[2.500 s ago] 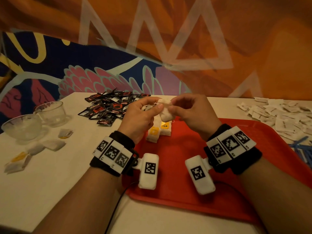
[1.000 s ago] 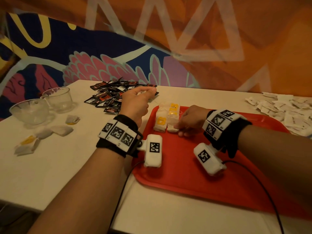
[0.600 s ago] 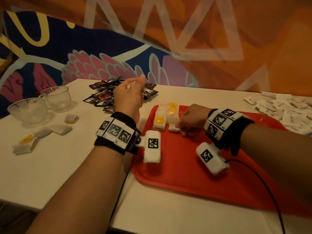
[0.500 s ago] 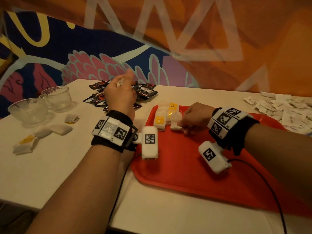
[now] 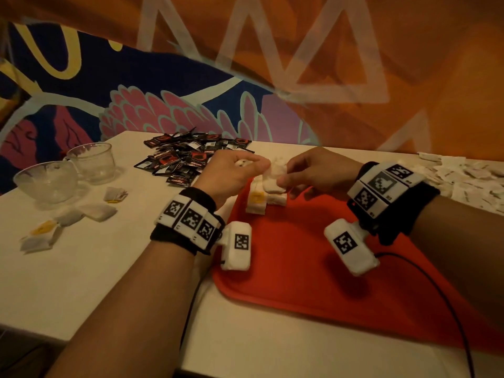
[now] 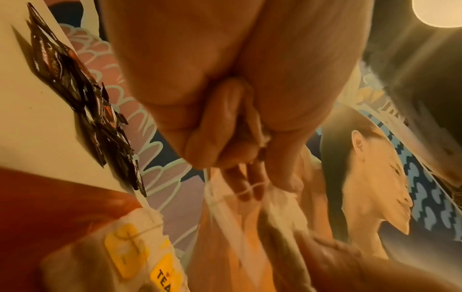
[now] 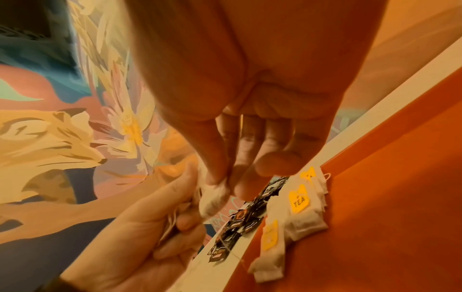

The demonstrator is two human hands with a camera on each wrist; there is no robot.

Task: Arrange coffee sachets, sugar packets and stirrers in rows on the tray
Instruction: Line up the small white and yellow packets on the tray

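Pinching one tea bag (image 5: pixel 273 178) in both grips | three on tray (image 5: pixel 313 257) | two cups (image 5: pixel 92 162)

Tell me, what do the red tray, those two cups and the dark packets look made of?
The tray looks like smooth moulded plastic with a dull sheen. The cups are see-through with bright glints, probably glass, perhaps clear plastic. The dark packets look like glossy foil or plastic film, creased and reflective.
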